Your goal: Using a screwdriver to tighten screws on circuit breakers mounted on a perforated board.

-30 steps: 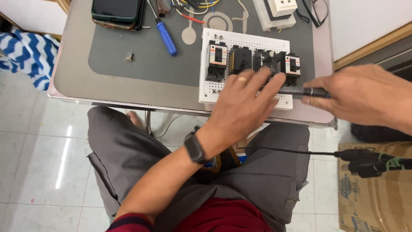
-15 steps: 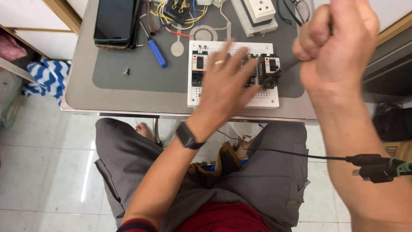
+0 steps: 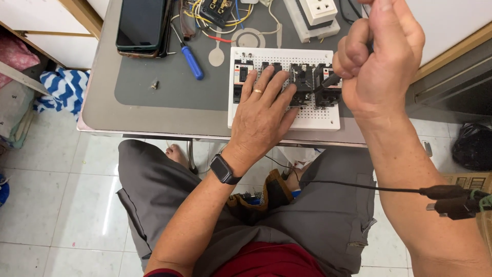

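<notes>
Right hand (image 3: 382,61) lowered, gripping tool (image 3: 328,82) over breakers (image 3: 302,82)

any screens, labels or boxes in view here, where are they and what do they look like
Phone: far left of the table, flat dark rectangle, screen off.
Smartwatch: on the left wrist, small black screen, dark.
Breaker labels: white and red patches on the black breakers on the white perforated board.
Cardboard box: on the floor at right, brown with black print.

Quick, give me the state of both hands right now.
Left hand: open, flat on the white perforated board.
Right hand: closed around a black-tipped tool.
</notes>
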